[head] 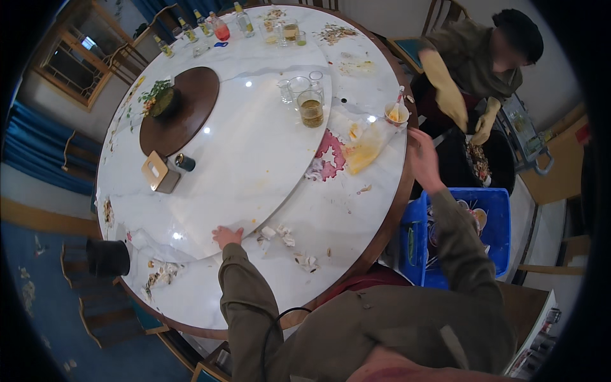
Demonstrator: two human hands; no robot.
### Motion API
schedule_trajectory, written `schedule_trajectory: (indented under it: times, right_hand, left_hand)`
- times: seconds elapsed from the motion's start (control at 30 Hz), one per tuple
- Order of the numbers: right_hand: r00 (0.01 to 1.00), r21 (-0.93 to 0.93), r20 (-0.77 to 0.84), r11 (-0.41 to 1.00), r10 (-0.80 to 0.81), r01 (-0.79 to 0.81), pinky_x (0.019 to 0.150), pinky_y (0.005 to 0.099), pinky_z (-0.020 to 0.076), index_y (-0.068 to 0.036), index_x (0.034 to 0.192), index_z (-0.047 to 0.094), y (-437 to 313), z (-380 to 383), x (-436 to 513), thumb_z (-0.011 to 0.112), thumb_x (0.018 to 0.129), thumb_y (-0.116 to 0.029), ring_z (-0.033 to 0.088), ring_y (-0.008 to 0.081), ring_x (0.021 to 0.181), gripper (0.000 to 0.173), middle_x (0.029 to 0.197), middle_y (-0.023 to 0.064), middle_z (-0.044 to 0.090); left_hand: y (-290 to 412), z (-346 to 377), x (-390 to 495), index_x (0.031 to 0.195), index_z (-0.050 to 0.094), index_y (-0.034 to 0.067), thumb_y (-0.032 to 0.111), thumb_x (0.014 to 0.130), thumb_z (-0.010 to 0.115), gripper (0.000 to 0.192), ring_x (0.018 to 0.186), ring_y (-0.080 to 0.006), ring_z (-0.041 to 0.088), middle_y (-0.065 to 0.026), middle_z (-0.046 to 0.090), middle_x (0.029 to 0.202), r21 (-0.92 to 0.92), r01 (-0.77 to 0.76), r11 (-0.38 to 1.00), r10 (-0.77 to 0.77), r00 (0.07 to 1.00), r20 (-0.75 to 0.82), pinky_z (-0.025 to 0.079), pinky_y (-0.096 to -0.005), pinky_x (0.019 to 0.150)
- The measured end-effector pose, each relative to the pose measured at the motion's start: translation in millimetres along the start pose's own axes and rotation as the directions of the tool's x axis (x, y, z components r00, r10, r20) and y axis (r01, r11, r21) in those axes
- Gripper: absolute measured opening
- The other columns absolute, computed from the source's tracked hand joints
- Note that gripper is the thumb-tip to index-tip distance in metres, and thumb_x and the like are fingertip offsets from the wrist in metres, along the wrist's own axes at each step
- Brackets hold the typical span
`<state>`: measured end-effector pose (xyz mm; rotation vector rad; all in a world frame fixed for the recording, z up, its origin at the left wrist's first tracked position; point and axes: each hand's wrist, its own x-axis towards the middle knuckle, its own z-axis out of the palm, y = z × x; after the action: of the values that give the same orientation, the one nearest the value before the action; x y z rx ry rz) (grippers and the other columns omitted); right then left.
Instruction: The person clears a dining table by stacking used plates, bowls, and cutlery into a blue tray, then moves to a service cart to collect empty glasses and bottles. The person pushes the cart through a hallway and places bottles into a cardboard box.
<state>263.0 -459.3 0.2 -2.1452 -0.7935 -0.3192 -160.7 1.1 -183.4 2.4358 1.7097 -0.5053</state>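
Note:
My left hand (227, 236) rests on the near rim of the white marbled turntable (238, 157), fingers spread and holding nothing. At the right edge of the round table (329, 281), my right hand (424, 157) is slightly blurred, fingers extended, with nothing visible in it. Just beyond its fingertips stands a small bowl (396, 114) with a spoon in it. Left of the bowl lies a plastic sheet (365, 153) smeared with yellow sauce, beside a red spill (332, 155). Crumpled tissues (285, 235) lie between my hands. A glass jug of brown liquid (311, 112) stands among glassware on the turntable.
A blue bin (491, 238) holding used dishes sits below my right arm. Beyond it, a gloved person (477, 71) bends over a black bin (501, 162) of food scraps. Bottles (243, 21) line the far side. A tissue box (160, 174) and plant (160, 100) stand left.

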Motion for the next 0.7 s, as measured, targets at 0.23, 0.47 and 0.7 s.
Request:
schedule_trajectory:
  times: [0.23,0.47,0.7]
  right_hand:
    - [0.949,0.309,0.304,0.934,0.08,-0.178,0.101,0.0371,0.0462,-0.001,0.129,0.056,11.4,171.5,134.5,0.063,0.084,-0.002,0.057,0.033,0.118,0.046,0.131,0.0177,0.055]
    - [0.912,0.36,0.407,0.91,0.046,-0.207,0.099,0.0358,0.0494,-0.006,0.142,0.046,36.0,277.6,206.5,0.066,0.086,-0.003,0.057,0.0291,0.122,0.059,0.14,0.0151,0.05]
    - [0.837,0.465,0.541,0.802,0.076,-0.373,0.082,0.0278,0.0502,-0.002,0.102,0.059,29.2,307.1,213.3,0.067,0.089,-0.006,0.059,0.0122,0.092,0.015,0.099,0.0029,0.064]
  left_hand:
    - [-0.5,-8.6,-5.5,0.147,0.03,-0.011,0.059,0.078,0.074,0.108,0.139,-0.0504,0.033,-0.0357,0.03,0.151,-0.038,0.036,0.999,-0.035,0.999,0.032,0.032,-0.0498,0.115]
    - [-0.6,-16.4,-16.1,0.147,0.031,-0.009,0.052,0.075,0.08,0.106,0.136,-0.0518,0.036,-0.0373,0.028,0.151,-0.102,0.05,0.993,-0.049,0.999,0.019,0.037,-0.0485,0.112]
    - [-3.2,-32.2,-23.7,0.145,0.034,-0.008,0.045,0.076,0.08,0.099,0.136,-0.0531,0.035,-0.0373,0.03,0.15,-0.125,0.028,0.992,-0.023,0.999,0.043,0.036,-0.0485,0.113]
